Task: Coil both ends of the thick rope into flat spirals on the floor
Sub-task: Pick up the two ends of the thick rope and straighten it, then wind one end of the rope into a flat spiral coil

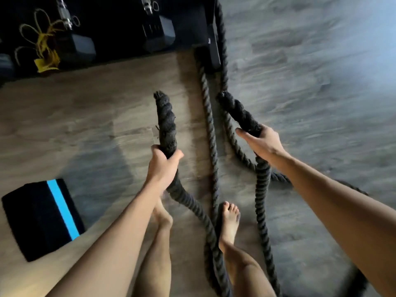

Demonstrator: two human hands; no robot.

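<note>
Bare feet [229,219], lower centre, seem caught among slack rope [211,133] — trip risk; left hand [162,166], right hand [261,142] each clench an end.

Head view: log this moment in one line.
left hand grips rope end | right hand grips other end | floor: no spirals yet

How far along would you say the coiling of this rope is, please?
Barely begun. Done: nothing; no spiral shows on the floor. In hand: the left hand grips one end of the rope, the right hand grips the other, both ends raised. Left: the rest trails loose past a bare foot, so both ends must be laid down and wound flat.
</note>
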